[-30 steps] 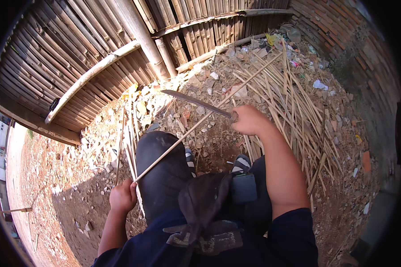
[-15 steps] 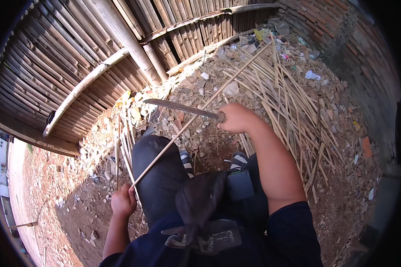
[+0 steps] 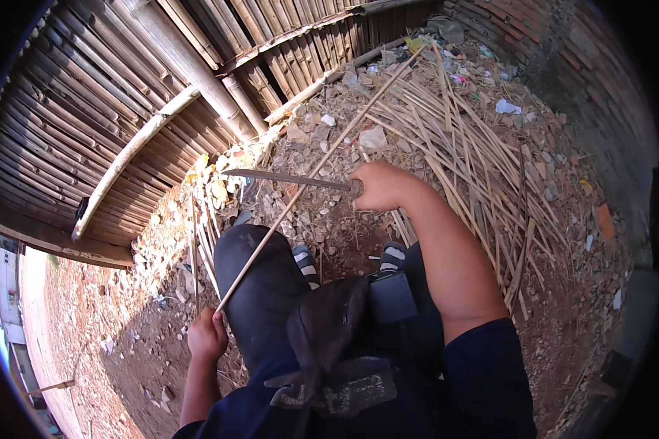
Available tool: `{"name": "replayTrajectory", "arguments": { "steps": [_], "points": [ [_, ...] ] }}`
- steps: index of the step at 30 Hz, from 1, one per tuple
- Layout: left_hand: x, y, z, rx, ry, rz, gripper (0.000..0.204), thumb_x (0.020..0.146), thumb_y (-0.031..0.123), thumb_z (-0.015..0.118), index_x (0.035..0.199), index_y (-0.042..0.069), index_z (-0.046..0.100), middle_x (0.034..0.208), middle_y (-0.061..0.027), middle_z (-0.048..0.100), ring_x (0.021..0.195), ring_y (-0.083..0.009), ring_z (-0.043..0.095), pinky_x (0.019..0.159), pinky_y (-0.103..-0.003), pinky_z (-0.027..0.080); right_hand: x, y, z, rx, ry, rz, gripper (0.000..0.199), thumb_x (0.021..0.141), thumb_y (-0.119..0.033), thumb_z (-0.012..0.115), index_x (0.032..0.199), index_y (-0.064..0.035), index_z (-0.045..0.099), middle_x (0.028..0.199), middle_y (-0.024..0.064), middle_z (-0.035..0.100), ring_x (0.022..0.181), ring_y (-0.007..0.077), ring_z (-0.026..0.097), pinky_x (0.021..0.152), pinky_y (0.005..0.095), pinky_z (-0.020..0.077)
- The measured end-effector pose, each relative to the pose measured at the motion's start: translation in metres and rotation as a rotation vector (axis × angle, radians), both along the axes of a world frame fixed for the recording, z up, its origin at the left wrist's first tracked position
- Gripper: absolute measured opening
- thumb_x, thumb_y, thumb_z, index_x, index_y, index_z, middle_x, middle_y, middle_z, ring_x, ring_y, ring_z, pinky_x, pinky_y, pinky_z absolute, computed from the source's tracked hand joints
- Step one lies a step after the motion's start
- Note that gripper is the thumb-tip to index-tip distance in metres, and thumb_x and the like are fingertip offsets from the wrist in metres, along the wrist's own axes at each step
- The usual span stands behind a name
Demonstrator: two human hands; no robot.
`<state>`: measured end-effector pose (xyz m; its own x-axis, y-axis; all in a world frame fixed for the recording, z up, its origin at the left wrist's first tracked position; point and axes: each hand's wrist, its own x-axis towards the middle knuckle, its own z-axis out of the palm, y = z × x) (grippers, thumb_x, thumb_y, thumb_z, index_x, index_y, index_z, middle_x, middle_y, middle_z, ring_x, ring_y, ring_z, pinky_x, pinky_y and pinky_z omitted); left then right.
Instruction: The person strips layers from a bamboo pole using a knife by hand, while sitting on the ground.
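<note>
Okay, so from my end the biggest thing is the ground [image 3: 564,333], bare brown dirt under both hands, full of stones and rubble. It's sunlit out left of the left hand and mostly shaded around the right one. A bamboo wall [image 3: 58,161] of side-by-side poles curves across (fisheye bend, I reckon) beyond both hands, with a thick post [image 3: 190,69] leaning through it. Out past the right hand, on its far right, there's a rough brick wall [image 3: 600,95].

A big messy pile of split strips [image 3: 483,186] lies on the dirt just beyond and right of the right hand. A smaller bunch of strips [image 3: 206,252] sits just past the left hand, beside the knee [image 3: 241,256].

The long thin stick [image 3: 260,252] runs from the left hand over that knee and off toward the top of the pile. The left hand [image 3: 207,335] has its fingers pinched around the near end. The knife [image 3: 289,178] points left, its blade crossing the stick; can't tell if they touch. The right hand [image 3: 379,184] is wrapped tight around the handle. Smallest stuff: white scrap [image 3: 507,107] and yellow scrap [image 3: 415,44] beyond the right hand.
</note>
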<state>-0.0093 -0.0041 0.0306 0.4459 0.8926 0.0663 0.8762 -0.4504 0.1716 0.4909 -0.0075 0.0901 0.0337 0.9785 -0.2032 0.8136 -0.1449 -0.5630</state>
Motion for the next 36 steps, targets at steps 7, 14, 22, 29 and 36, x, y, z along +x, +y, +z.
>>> {"name": "replayTrajectory", "arguments": {
  "steps": [7,14,22,29,36],
  "points": [
    [-0.002,0.002,0.000,0.043,0.039,0.008,0.034,0.104,0.031,0.043,0.081,0.007,0.050,0.067,-0.0225,0.060,0.063,-0.0474,0.060,0.058,-0.059,0.046,0.052,0.004,-0.006,-0.042,0.202,-0.378,0.050,0.074,-0.025,0.075,0.117,0.0000,0.068,0.103,0.0188,0.073,0.096,0.0311,0.070,0.084,0.0404,0.0526],
    [0.004,-0.003,0.004,0.033,0.033,0.018,0.035,0.104,0.032,0.044,0.081,0.006,0.051,0.068,-0.0232,0.060,0.062,-0.0476,0.060,0.056,-0.058,0.045,-0.014,0.006,-0.005,-0.073,-0.070,0.033,0.031,0.073,-0.018,0.063,0.100,-0.0052,0.072,0.097,0.0198,0.072,0.091,0.0375,0.069,0.080,0.0451,0.0535],
    [0.007,0.004,0.011,0.031,0.092,0.024,0.034,0.104,0.033,0.046,0.082,0.007,0.052,0.066,-0.0224,0.060,0.062,-0.0468,0.061,0.055,-0.058,0.046,0.059,0.013,-0.042,-0.040,0.121,-0.398,0.034,0.074,-0.017,0.063,0.100,0.0022,0.072,0.098,0.0210,0.073,0.091,0.0371,0.070,0.077,0.0443,0.0541],
    [0.003,0.001,0.002,0.051,0.048,0.018,0.034,0.103,0.033,0.047,0.082,0.007,0.051,0.066,-0.0224,0.061,0.062,-0.0472,0.061,0.055,-0.058,0.046,0.001,0.003,-0.009,-0.063,-0.070,-0.032,0.044,0.074,-0.017,0.064,0.115,-0.0036,0.071,0.112,0.0229,0.071,0.102,0.0390,0.069,0.089,0.0429,0.0544],
    [0.004,0.005,0.011,0.140,0.030,0.011,0.032,0.099,0.034,0.055,0.082,0.007,0.053,0.067,-0.0211,0.061,0.061,-0.0452,0.061,0.056,-0.057,0.046,0.074,0.002,-0.035,-0.072,0.018,-0.562,0.045,0.075,-0.023,0.072,0.115,-0.0036,0.071,0.116,0.0218,0.070,0.108,0.0376,0.068,0.093,0.0427,0.0539]
  ]
}}
